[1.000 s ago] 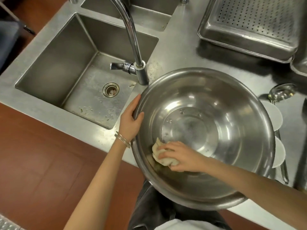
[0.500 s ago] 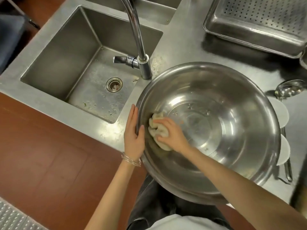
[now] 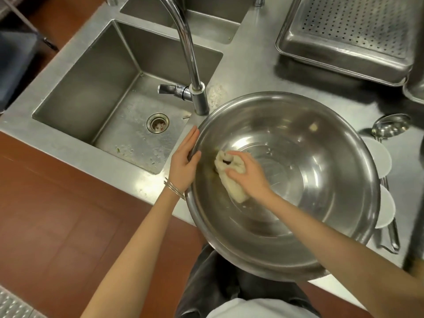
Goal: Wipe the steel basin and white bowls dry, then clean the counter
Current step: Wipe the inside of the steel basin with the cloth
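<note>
The steel basin (image 3: 321, 191) is one large, round, shiny bowl with a flat bottom and a few specks and drops on its inner wall. It stands on the steel worktop (image 3: 252, 72) just right of the sink (image 3: 91, 88). Its near side juts out past the front edge toward the person, and its far-left rim is close beside the base of the tap (image 3: 190, 56).

Inside it, on the left wall, lies one crumpled cream cloth (image 3: 234, 189). The right hand (image 3: 250, 173) lies on top of the cloth, with its fingers (image 3: 231, 172) and thumb curled round the bunched fabric, gripping it against the metal. The left hand (image 3: 183, 164) is flat against the outside of the left rim, fingers (image 3: 191, 138) straight and together and the thumb at the rim edge, holding nothing. Thin bangles (image 3: 174, 188) circle that wrist.

Two white bowls (image 3: 382, 157) show at the basin's right side, one nearer than the other, both partly hidden behind its rim. One steel ladle (image 3: 390, 127) lies beyond them with its cup up. One perforated steel tray (image 3: 344, 35) sits at the far right of the worktop.

The sink holds one round drain (image 3: 157, 123) and scattered food scraps. A second sink (image 3: 206, 19) lies behind it. One curved tap rises between sink and basin.
</note>
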The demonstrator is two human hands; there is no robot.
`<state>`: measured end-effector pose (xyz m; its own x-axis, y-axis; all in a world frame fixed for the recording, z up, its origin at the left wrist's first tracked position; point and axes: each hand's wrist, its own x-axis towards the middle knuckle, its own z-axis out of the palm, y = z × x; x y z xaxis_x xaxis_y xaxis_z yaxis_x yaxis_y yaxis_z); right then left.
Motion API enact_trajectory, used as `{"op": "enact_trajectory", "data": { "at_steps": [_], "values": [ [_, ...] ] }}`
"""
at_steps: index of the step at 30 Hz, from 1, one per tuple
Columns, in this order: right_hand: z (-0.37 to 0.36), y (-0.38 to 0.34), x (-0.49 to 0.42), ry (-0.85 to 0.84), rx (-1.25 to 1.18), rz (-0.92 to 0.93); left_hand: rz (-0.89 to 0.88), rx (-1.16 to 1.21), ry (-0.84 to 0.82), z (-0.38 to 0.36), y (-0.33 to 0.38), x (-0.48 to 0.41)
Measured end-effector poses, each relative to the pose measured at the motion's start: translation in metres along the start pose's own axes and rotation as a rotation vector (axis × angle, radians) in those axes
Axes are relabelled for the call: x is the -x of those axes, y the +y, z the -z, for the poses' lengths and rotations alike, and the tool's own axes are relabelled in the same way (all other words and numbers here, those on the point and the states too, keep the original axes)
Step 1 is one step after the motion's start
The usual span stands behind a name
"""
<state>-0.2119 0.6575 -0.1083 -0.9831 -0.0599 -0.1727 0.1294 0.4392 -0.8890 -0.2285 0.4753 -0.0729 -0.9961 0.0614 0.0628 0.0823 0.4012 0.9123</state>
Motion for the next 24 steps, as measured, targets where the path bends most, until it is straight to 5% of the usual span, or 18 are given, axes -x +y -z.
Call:
{"op": "enact_trajectory", "data": {
  "at_steps": [4, 9, 11, 13, 18, 24],
  "values": [
    [-0.033, 0.004, 0.003, -0.028, 0.263, 0.211, 0.001, -0.001, 0.031, -0.001, -0.001, 0.006],
    [0.022, 0.051, 0.050, -0.513, 0.625, 0.564, -0.012, 0.001, 0.008, 0.002, -0.001, 0.002],
    [0.060, 0.069, 0.048, -0.444, 0.777, 0.692, -0.013, 0.001, -0.004, 0.002, -0.002, 0.002],
    [0.084, 0.072, 0.029, -0.285, 0.767, 0.601, -0.012, 0.000, -0.009, 0.003, -0.002, 0.002],
    [0.029, 0.036, -0.033, 0.137, 0.741, -0.054, -0.010, -0.043, 0.002, 0.001, -0.003, 0.000],
    [-0.010, 0.031, 0.030, -0.274, 0.582, 0.339, -0.025, -0.054, 0.050, -0.001, -0.002, 0.001]
  ]
}}
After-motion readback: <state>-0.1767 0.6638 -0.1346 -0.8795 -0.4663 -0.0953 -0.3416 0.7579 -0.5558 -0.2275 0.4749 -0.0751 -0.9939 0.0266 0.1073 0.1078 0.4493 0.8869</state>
